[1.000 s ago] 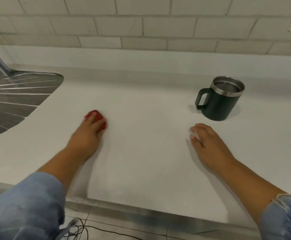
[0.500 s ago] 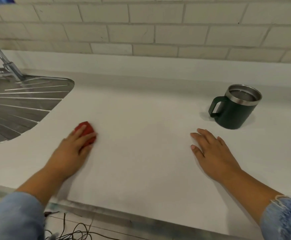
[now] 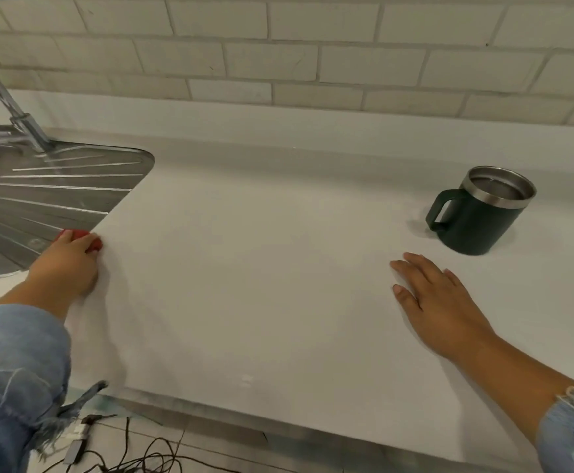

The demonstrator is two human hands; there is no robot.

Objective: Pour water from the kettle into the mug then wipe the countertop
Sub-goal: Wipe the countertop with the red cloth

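The right hand (image 3: 439,302) lies flat on the white countertop (image 3: 261,285), fingers straight and slightly spread, holding nothing. At the left, the left hand (image 3: 67,264) curls its fingers over a wadded red cloth (image 3: 96,243), pressing it down at the steel drainboard's (image 3: 46,196) edge. Farther back on the right, the dark green mug (image 3: 480,220) stands upright, mouth up, its handle pointing left.

Your white countertop (image 3: 261,268) looks smooth & matt. Far right, the dark green mug (image 3: 480,223) has a matt coat w/ a brushed steel rim. Far left, the ribbed steel drainboard (image 3: 56,199) & chrome tap (image 3: 22,121) are glossy. The small red wiper (image 3: 96,244) looks soft; cloth or sponge, can't tell. Your blue denim sleeves (image 3: 15,363) are frayed.
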